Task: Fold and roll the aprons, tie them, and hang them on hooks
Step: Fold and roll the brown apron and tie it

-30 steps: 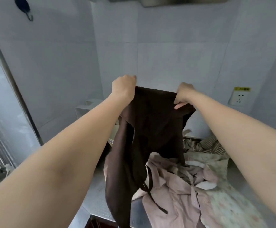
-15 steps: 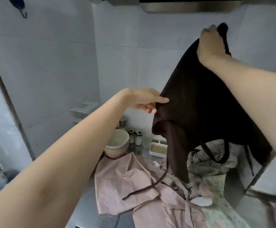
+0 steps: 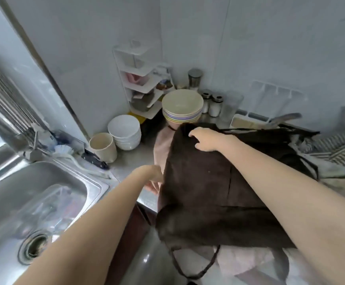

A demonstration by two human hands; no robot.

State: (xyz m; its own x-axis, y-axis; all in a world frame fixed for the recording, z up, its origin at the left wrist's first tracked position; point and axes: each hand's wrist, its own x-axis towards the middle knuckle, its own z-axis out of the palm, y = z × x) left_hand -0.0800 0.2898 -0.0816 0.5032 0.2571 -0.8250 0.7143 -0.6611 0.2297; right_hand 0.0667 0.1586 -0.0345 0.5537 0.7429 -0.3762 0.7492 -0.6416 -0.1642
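A home kitchen: a steel sink [image 3: 33, 194] at lower left, stacked bowls [image 3: 182, 109] and a cup [image 3: 103, 146] on the surface, tiled walls [image 3: 270, 48] behind.

The scene is lit by soft, cool daylight, which enters from the window at the far left. Bright glare is thrown onto the steel sink [image 3: 44, 194] and along the front edge of the surface [image 3: 147, 199]. Only faint, diffuse shadows are cast. The dark apron [image 3: 204, 192] is rendered almost without detail. Motion blur is seen on the left hand [image 3: 153, 179] and the near forearms. Straight lines are bowed toward the edges by the wide-angle lens, and overall sharpness is modest.
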